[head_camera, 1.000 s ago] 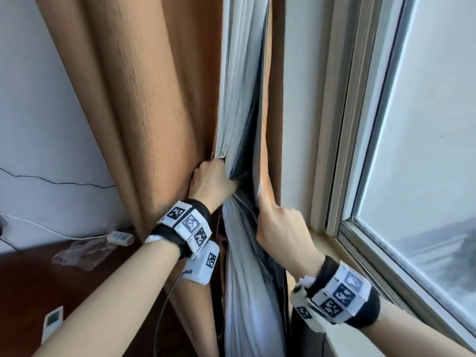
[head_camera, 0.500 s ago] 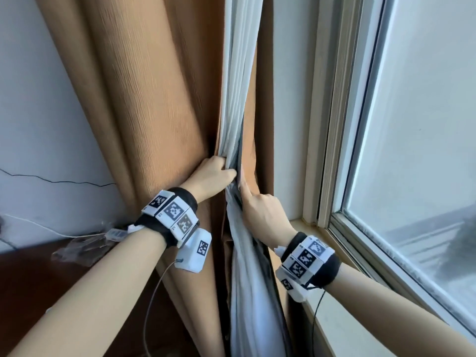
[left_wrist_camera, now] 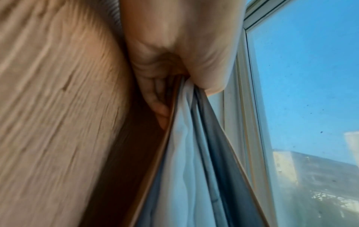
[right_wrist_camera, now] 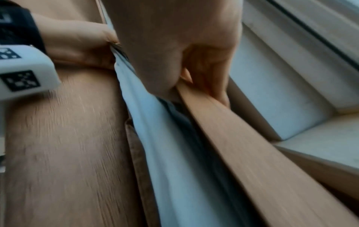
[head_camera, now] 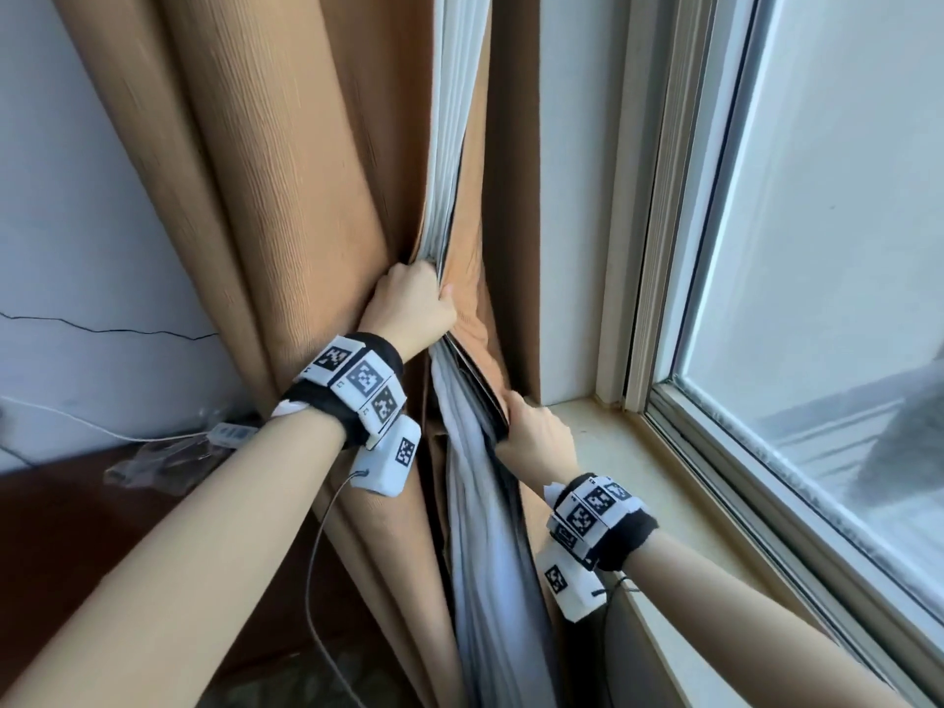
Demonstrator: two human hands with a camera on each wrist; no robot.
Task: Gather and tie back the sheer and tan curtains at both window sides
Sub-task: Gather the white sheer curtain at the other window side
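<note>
Ribbed tan fabric curtain and pale sheer curtain bunch at twelve o'clock. Left hand clenches both; right hand, at five o'clock, pinches the tan edge. Loosening either grip risks slippery sheer folds escaping.

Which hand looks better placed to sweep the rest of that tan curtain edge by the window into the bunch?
Probably the right hand. It already grips the tan curtain edge on the window side, low by the sill. The left hand is higher, busy clutching the sheer curtain.
</note>
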